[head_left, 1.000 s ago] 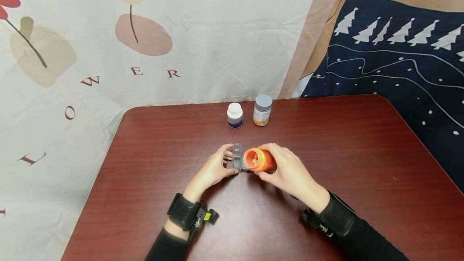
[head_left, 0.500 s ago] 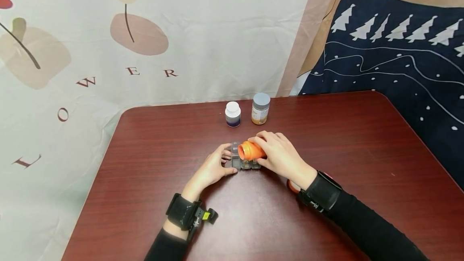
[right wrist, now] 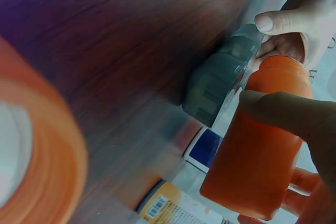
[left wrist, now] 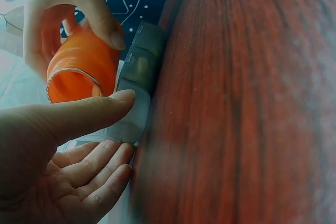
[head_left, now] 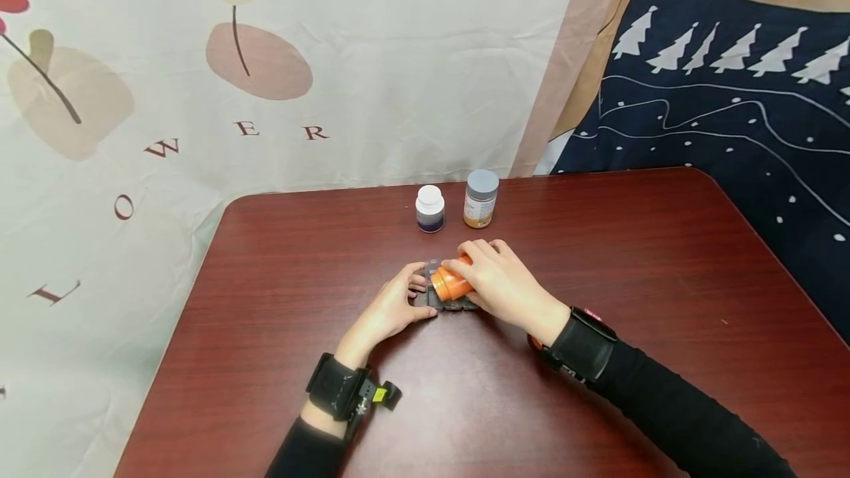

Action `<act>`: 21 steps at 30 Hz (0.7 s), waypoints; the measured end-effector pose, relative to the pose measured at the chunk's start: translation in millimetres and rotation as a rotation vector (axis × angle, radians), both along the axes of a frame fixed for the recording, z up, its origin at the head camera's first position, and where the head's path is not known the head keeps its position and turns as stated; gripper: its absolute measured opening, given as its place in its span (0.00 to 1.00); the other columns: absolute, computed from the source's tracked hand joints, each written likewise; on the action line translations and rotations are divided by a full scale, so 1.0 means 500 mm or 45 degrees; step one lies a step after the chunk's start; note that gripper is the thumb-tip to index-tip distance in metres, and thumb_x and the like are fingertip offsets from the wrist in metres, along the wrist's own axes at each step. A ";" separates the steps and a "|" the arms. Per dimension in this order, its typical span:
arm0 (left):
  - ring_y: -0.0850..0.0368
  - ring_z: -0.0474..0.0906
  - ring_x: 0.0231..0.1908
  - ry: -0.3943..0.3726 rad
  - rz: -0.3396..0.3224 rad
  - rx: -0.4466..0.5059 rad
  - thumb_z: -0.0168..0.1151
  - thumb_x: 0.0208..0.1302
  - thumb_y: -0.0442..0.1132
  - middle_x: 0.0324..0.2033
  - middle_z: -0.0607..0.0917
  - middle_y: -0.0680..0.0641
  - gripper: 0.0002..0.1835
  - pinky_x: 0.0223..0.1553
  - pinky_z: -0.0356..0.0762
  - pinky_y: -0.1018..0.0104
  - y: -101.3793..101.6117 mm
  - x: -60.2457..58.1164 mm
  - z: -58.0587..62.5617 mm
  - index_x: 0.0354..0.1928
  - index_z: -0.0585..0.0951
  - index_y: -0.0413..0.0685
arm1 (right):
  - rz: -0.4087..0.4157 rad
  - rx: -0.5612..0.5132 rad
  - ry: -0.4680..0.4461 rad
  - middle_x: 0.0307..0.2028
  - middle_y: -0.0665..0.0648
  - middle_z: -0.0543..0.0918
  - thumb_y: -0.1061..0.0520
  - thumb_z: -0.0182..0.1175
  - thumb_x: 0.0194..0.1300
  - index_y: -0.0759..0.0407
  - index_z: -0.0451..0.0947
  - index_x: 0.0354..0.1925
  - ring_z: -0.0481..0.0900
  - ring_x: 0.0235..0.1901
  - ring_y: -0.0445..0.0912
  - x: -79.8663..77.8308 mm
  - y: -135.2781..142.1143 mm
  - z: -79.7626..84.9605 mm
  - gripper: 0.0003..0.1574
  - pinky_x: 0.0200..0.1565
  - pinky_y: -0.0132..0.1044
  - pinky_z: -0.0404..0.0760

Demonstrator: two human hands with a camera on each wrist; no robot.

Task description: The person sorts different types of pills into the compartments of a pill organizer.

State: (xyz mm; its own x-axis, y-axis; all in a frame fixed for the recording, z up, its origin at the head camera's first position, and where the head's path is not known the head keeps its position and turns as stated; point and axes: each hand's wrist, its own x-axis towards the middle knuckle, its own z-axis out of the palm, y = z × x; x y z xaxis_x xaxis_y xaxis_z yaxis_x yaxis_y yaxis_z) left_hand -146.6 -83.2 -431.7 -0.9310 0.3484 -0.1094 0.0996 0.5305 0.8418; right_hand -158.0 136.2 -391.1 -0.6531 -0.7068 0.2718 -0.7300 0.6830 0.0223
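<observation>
My right hand (head_left: 508, 286) grips an orange pill bottle (head_left: 453, 280), tilted with its uncapped mouth toward the left. The bottle is held over a small grey see-through pill organizer (left wrist: 142, 66) lying on the table. In the left wrist view, something pale shows inside one of its compartments. My left hand (head_left: 393, 305) holds the organizer's left end, thumb at the front and fingers behind. In the right wrist view, my left thumb (right wrist: 281, 22) touches that end. The bottle and right hand hide much of the organizer in the head view.
Behind the hands stand a white-capped bottle (head_left: 430, 209) and a grey-lidded jar (head_left: 480, 200), near the back edge of the brown table (head_left: 299, 242). An orange cap with a white inside (right wrist: 58, 145) lies close to my right wrist.
My right hand has moved left and tipped the orange bottle further down over the organizer. Pills seen in its mouth earlier are out of sight in the head view. My left hand stays put.
</observation>
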 end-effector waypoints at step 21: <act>0.45 0.80 0.49 0.023 0.015 0.019 0.76 0.51 0.30 0.48 0.82 0.41 0.41 0.53 0.77 0.52 0.003 0.002 0.001 0.67 0.67 0.36 | 0.003 0.005 0.163 0.40 0.56 0.76 0.60 0.75 0.49 0.50 0.82 0.48 0.74 0.42 0.52 0.000 -0.010 -0.003 0.25 0.45 0.49 0.72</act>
